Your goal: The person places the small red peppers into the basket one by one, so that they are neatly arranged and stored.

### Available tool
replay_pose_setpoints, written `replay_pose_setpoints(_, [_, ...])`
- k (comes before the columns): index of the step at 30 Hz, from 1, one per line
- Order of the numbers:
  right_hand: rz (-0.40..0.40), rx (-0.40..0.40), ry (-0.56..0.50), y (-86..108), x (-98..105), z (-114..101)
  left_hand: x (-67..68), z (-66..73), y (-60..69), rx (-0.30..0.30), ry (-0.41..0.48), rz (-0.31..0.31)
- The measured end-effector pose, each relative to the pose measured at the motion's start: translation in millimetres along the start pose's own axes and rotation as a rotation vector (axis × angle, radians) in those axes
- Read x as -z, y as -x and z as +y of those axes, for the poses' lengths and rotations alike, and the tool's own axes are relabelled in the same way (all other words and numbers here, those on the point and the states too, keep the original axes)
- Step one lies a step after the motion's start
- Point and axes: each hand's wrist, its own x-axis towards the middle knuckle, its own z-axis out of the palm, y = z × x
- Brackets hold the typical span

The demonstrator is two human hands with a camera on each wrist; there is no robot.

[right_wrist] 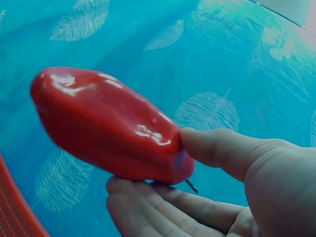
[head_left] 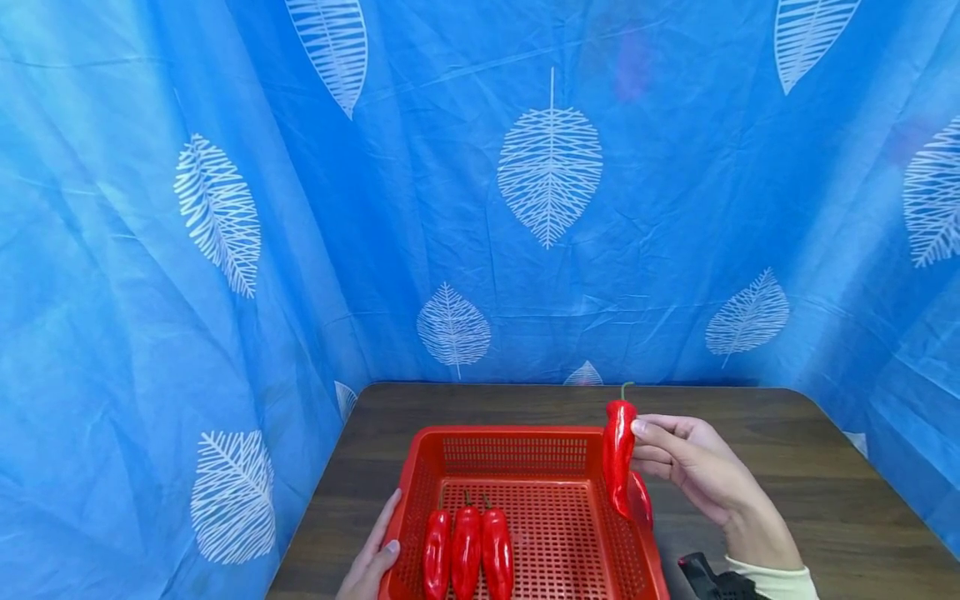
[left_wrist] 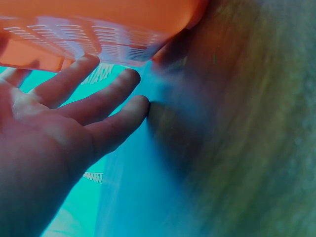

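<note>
Tabletop (head_left: 817,454) of brown woodgrain under red basket (head_left: 510,431), leafy blue cloth (head_left: 420,208) behind.

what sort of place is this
Perhaps an indoor work booth: a blue curtain hangs behind and either side of a table bearing a basket of peppers.

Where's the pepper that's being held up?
In the head view, the held pepper is right of centre, pinched by the right hand, seen against the far right corner of the red basket.
</note>
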Motion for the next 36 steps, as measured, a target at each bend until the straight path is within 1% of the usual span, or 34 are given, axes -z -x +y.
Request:
replay_pose_setpoints(5, [0.013,-0.041,0.074,-11.0,-12,-7,0.2,0.6,0.2,0.008,0.009,0.003])
replay_pose_setpoints(12, [0.010,-0.082,0.130,-27.7,-30,-3,1.1,2.2,1.1,-0.022,-0.004,-0.017])
replay_pose_setpoints(18, [0.025,-0.123,0.215,-46.6,-44,3,0.1,2.6,0.2,0.012,0.049,-0.011])
replay_pose_setpoints(19, [0.026,-0.130,0.224,-49.8,-47,5,-0.4,2.6,0.4,0.016,0.057,-0.010])
replay_pose_setpoints(23, [0.022,-0.167,0.236,-60.5,-58,15,-1.6,2.2,0.4,-0.034,0.028,-0.030])
replay_pose_setpoints(26, [0.016,-0.199,0.243,-65.2,-64,24,-1.9,2.2,0.1,-0.068,0.007,-0.046])
replay_pose_setpoints(30, [0.007,-0.235,0.264,-67.4,-67,38,-1.9,2.6,0.0,-0.067,0.012,-0.046])
replay_pose_setpoints(36, [-0.012,-0.265,0.312,-70.6,-70,54,-1.6,2.8,-0.2,-0.054,0.007,-0.041])
